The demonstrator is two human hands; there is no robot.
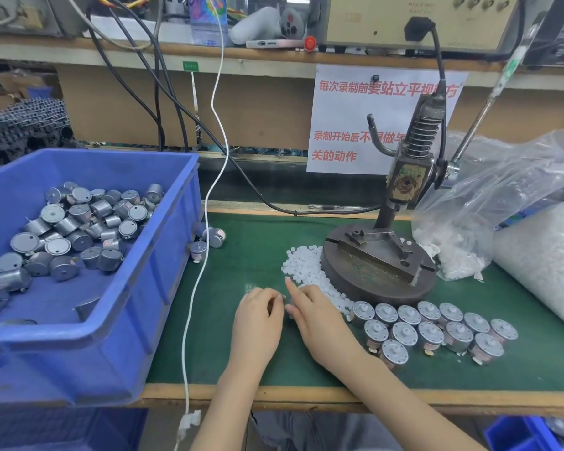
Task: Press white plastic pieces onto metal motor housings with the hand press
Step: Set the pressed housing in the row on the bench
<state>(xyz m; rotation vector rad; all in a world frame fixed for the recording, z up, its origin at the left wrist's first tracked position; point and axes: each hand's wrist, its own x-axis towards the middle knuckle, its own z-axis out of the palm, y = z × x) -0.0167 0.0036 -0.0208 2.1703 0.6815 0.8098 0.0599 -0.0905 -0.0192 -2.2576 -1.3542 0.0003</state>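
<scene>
My left hand (258, 317) rests on the green mat (258, 249) with its fingers curled; what they hold is hidden. Close to its right, my right hand (313, 314) has the index finger stretched out to the edge of a heap of small white plastic pieces (302, 263). A small blurred grey spot shows between the two hands. The hand press (404, 177) stands behind on its round metal base (375, 271), with its lever (482, 115) raised to the right. Several metal motor housings with white pieces on top (430, 327) stand in rows right of my right hand.
A blue bin (163, 255) with several bare motors (75, 229) takes up the left side. Three motors (209, 240) lie on the mat beside it. Clear bags of white pieces (489, 206) sit at the right. A white cable (205, 222) hangs down across the mat.
</scene>
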